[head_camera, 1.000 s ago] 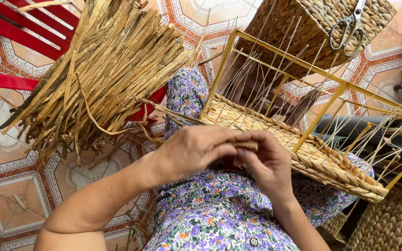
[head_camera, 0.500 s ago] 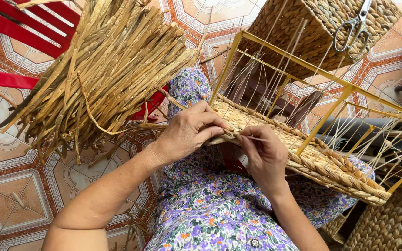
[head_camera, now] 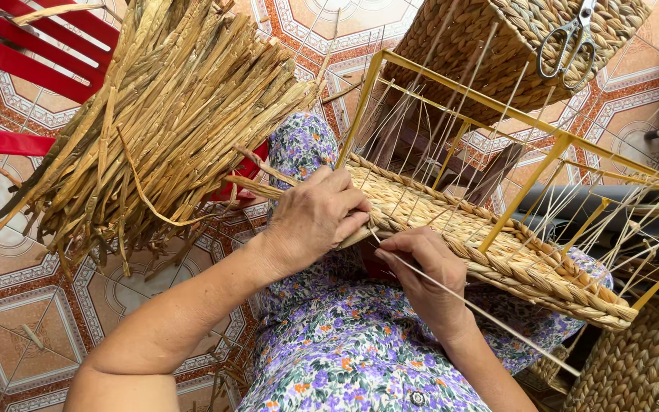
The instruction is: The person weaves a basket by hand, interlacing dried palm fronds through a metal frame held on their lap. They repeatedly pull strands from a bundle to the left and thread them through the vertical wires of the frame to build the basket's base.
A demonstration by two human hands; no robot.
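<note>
A yellow metal frame (head_camera: 532, 122) lies tilted across my lap, with a woven straw base (head_camera: 497, 252) and thin upright spokes. My left hand (head_camera: 318, 217) presses a flat straw strand (head_camera: 268, 187) against the near corner of the weave. Beside it, my right hand (head_camera: 421, 267) pinches a thin pale spoke (head_camera: 497, 320) that runs down to the right past my wrist. Both hands touch the woven edge. My lap is covered by a floral purple dress (head_camera: 345, 351).
A big bundle of dried straw (head_camera: 162, 122) lies on a red chair (head_camera: 24, 61) at the left. A finished woven basket (head_camera: 497, 46) at the top carries scissors (head_camera: 570, 38). Another woven piece (head_camera: 638, 366) sits at the bottom right. Patterned floor tiles (head_camera: 17, 336) lie below.
Both hands have shifted up from my lap to the frame's near corner. The left hand now presses the strand onto the weave, and the right hand has drawn out a thin spoke.
</note>
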